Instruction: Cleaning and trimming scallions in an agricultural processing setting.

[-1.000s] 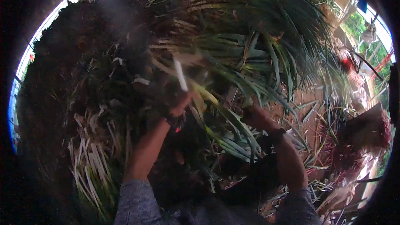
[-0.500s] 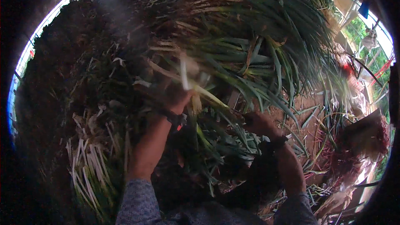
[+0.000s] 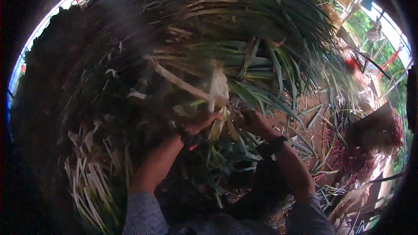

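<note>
My left hand (image 3: 202, 122) is closed around a green onion (image 3: 219, 85) in the middle of the view. Its pale white stalk stands up above the fingers, and yellowish, limp outer leaves (image 3: 216, 129) hang below. My right hand (image 3: 256, 124) is closed just to the right of the stalk. Something thin and dark sticks out from its fingertips toward the onion; what it is I cannot make out. Another pale stalk (image 3: 178, 81) slants in from the left behind the held onion. Beyond both hands lies a large heap of green onions (image 3: 261, 13) with long green leaves.
Several white-stalked onions (image 3: 89, 176) lie at the lower left. Loose leaf scraps litter the brown ground (image 3: 320, 124) to the right. A reddish, stringy bundle (image 3: 379, 130) is at the far right. Dark piled plants (image 3: 56, 82) fill the left side.
My left hand has moved right and down with the onion, whose white stalk now stands more upright. My right hand has come closer to it.
</note>
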### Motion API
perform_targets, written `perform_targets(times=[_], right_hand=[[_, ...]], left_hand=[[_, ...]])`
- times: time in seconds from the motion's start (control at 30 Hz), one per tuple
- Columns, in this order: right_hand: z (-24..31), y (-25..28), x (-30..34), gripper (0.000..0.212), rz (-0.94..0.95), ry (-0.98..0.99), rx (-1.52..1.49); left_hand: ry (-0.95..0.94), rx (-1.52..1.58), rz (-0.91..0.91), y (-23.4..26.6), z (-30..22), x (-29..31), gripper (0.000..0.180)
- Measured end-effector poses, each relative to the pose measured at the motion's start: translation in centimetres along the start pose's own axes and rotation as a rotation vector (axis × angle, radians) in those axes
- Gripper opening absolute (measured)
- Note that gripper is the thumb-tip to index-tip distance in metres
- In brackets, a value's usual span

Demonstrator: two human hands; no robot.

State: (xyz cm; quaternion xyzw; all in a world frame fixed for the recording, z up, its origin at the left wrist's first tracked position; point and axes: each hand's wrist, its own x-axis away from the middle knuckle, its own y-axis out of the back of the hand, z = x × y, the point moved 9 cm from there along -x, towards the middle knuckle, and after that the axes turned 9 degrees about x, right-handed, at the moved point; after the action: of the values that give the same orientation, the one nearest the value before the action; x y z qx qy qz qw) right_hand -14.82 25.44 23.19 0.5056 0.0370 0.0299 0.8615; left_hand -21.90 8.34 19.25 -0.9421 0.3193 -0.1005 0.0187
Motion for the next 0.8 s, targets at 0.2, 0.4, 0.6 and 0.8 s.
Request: perform_targets(times=[0.2,0.4,0.6,0.8], right_hand=[[-0.6,-2.5,-1.8,0.041,-0.002,0.047,-0.032],[-0.2,-2.5,-2.0,0.035,0.006,0.056,-0.208],[-9.7,-0.6,0.6,0.039,0.02,-0.188,0.201],[-14.2,-1.3,4.4,0.039,0.059,-0.353,0.259]], left_hand=[[-0.009,-0.002,-0.008,1.1,-0.7,1.3,0.03],[0.125,0.064,0.081,0.1,-1.6,1.8,0.032],[-0.109,0.485,-0.513,21.0,1.9,3.3,0.034],[-0.281,0.419,-0.807,27.1,2.5,8.3,0.03]])
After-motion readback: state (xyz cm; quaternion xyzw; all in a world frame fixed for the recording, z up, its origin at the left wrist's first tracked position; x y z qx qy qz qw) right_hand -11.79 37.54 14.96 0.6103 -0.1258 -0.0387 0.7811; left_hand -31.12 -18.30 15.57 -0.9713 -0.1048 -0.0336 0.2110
